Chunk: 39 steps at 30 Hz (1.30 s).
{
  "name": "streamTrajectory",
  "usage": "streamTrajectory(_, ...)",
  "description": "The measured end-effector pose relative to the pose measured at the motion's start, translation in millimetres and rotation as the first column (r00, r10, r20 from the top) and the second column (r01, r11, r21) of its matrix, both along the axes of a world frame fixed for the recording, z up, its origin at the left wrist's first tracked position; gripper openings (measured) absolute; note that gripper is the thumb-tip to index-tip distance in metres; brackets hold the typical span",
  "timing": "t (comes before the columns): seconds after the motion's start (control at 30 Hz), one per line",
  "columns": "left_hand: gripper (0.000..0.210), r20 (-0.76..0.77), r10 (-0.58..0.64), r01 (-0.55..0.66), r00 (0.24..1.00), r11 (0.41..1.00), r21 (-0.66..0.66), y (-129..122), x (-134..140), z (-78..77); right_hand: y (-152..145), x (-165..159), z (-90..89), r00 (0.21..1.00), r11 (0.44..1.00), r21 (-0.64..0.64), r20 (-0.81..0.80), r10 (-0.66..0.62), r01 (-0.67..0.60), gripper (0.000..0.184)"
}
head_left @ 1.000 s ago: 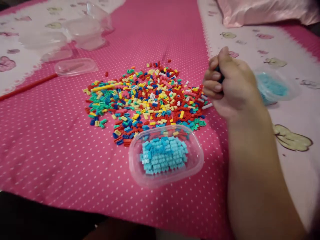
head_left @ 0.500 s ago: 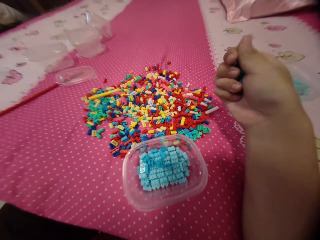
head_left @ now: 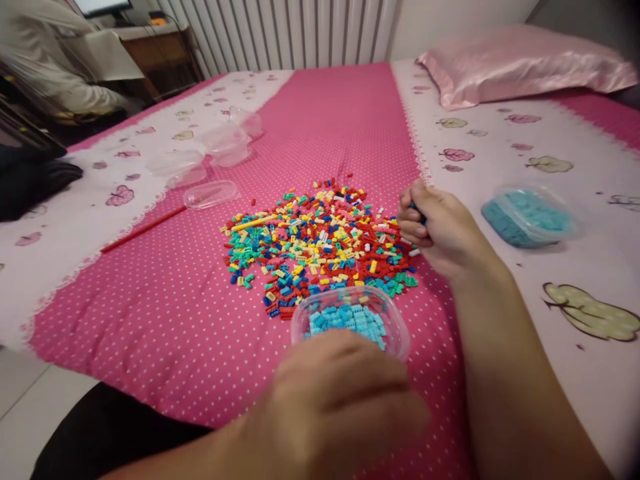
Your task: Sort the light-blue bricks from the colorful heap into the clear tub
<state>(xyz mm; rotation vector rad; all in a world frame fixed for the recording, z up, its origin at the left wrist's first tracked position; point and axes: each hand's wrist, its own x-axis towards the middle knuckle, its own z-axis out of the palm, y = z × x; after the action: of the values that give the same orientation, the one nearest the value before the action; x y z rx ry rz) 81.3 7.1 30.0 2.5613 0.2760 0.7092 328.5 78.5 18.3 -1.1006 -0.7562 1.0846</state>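
Blue notched bricks (head_left: 349,319) in rounded plastic tub (head_left: 397,327).

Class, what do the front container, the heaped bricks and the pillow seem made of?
Front container: probably smooth plastic; see-through, glinting rim.
Heaped bricks: likely moulded plastic, finish unclear; repeated shapes, solid colours.
Pillow: perhaps glossy satin; sheen along wrinkles.

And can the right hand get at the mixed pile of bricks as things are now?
Probably yes: the right hand is just right of the brick pile, with nothing visible between them, though it is closed around a dark piece.
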Motion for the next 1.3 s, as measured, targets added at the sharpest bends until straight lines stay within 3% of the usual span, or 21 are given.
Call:
streamTrajectory(0.03, 0.013, 0.128, 0.049, -0.039, 0.991, 0.996, -0.081, 12, 6, 2.1, 0, 0, -0.1, 1.000, 1.000, -0.003, -0.005, -0.004, 0.004, 0.038)
streamTrajectory(0.07, 0.012, 0.159, 0.067, -0.049, 0.985, 0.993, -0.110, 22, 11, 3.6, 1, 0, -0.3, 1.000, 1.000, -0.004, -0.005, -0.007, 0.007, 0.038)
streamTrajectory(0.27, 0.009, 0.013, 0.092, -0.091, 0.996, 0.996, -0.018, 52, 25, 12.0, 2, 1, -1.7, 1.000, 1.000, -0.010, 0.027, 0.005, -0.004, 0.039)
streamTrajectory(0.33, 0.010, 0.017, 0.193, -0.193, 0.981, 0.981, -0.002, 66, 20, 24.1, 2, 1, -2.0, 1.000, 1.000, -0.007, 0.027, 0.008, -0.007, 0.038)
streamTrajectory(0.43, 0.006, -0.015, 0.341, -0.341, 0.940, 0.940, 0.034, 111, 9, 48.7, 2, 2, -2.5, 1.000, 1.000, -0.006, 0.021, 0.000, 0.000, 0.035)
streamTrajectory(0.5, 0.007, -0.273, 0.219, -0.236, 0.937, 0.971, -0.032, 149, 2, 61.0, 2, 2, -2.9, 1.000, 1.000, -0.021, 0.024, -0.008, 0.009, 0.033)
streamTrajectory(0.57, 0.010, -0.596, -0.023, -0.080, 0.803, 0.986, -0.144, 180, -4, 64.4, 2, 1, -3.4, 0.999, 0.999, -0.039, 0.033, -0.008, 0.010, 0.032)
streamTrajectory(0.63, 0.014, -0.718, -0.162, -0.031, 0.677, 0.968, -0.248, 195, -9, 57.8, 2, 0, -4.3, 0.999, 0.998, -0.058, 0.034, -0.001, 0.003, 0.031)
streamTrajectory(0.7, 0.012, -0.743, -0.187, -0.029, 0.643, 0.963, -0.267, 194, -15, 44.6, 2, -1, -5.5, 0.999, 0.997, -0.072, 0.032, 0.009, -0.006, 0.031)
streamTrajectory(0.87, 0.012, -0.723, -0.149, -0.034, 0.675, 0.972, -0.232, 171, -34, 17.6, 3, -7, -10.2, 0.997, 0.994, -0.106, 0.067, 0.043, -0.036, 0.030)
streamTrajectory(1.1, 0.010, -0.701, -0.045, -0.020, 0.712, 0.996, -0.084, 157, -35, 11.0, 6, -17, -12.8, 0.991, 0.986, -0.152, 0.103, 0.086, -0.070, 0.032)
streamTrajectory(1.3, 0.008, -0.653, -0.052, -0.008, 0.756, 0.996, -0.089, 160, -36, 11.9, 6, -18, -12.8, 0.988, 0.987, -0.145, 0.129, 0.087, -0.068, 0.033)
